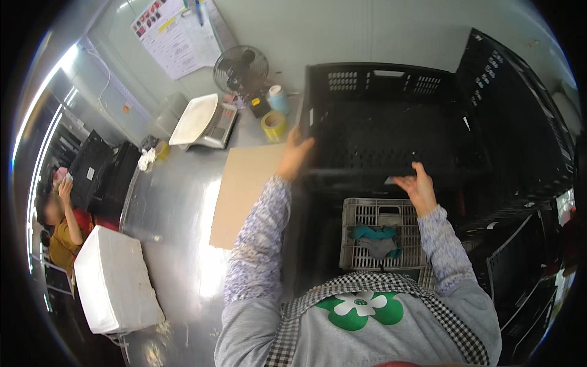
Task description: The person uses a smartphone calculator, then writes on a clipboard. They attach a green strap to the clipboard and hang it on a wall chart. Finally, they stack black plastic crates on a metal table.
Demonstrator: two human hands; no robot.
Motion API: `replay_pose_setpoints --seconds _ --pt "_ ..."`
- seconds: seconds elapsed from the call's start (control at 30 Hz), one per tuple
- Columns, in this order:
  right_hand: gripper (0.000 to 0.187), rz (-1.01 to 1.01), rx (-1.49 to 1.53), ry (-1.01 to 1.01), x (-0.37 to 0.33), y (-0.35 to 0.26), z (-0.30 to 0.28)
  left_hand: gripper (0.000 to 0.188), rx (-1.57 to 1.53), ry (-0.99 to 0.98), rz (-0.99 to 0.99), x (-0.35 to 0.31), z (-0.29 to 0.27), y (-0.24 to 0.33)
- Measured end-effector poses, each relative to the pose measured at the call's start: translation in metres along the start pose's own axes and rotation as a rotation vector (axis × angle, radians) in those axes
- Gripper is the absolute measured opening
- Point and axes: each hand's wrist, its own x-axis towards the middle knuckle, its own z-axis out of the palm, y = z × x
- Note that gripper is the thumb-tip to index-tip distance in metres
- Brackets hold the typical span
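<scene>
A large black plastic crate [379, 128] with slotted walls and a perforated floor stands in front of me. Beside its left front corner is my left hand [295, 156], thumb spread away from the fingers. My right hand [420, 191] is at the crate's near rim, thumb raised and fingers stretched toward the left. A small whitish tag [390, 180] shows by those fingertips. I cannot tell how firmly either hand touches the crate. Below the rim, a grey slotted crate [351, 254] holds a teal and grey cloth [378, 240].
A metal table [177, 202] on the left carries flat cardboard [244, 196], a scale [208, 125], yellow tape [274, 125] and a fan [241, 70]. A white foam box [116, 278] stands at its near left. More black crates [520, 122] rise at right. Another person [64, 229] is far left.
</scene>
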Motion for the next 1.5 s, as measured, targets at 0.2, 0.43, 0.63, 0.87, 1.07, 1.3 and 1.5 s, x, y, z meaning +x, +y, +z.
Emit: replay_pose_setpoints --seconds 0.2,0.43,0.63,0.87,1.07,1.3,1.5 --pt "0.095 -0.046 -0.093 0.180 0.140 0.059 -0.052 0.049 0.052 -0.219 -0.017 -0.102 -0.033 0.052" --pt "0.053 0.238 -0.276 -0.034 0.121 0.132 -0.043 0.040 -0.003 0.330 -0.427 -0.286 -0.166 0.052" --pt "0.027 0.214 -0.607 -0.876 -0.020 0.198 0.228 0.032 -0.108 0.719 -0.209 -0.381 -0.251 0.100" --pt "0.100 0.350 -0.637 -1.424 -0.151 0.222 0.530 0.038 0.088 1.089 0.017 -0.486 -0.352 0.194" --pt "0.116 0.166 -0.735 -1.432 -0.281 0.262 0.709 0.056 0.271 1.299 0.075 -0.558 -0.401 0.281" --pt "0.051 -1.852 -0.501 -1.251 -0.345 0.343 0.795 0.061 -0.441 1.255 0.218 -0.581 -0.431 0.230" --pt "0.031 -1.789 -0.346 -1.152 -0.342 0.376 0.751 0.071 -0.772 1.223 0.367 -0.525 -0.452 0.211"
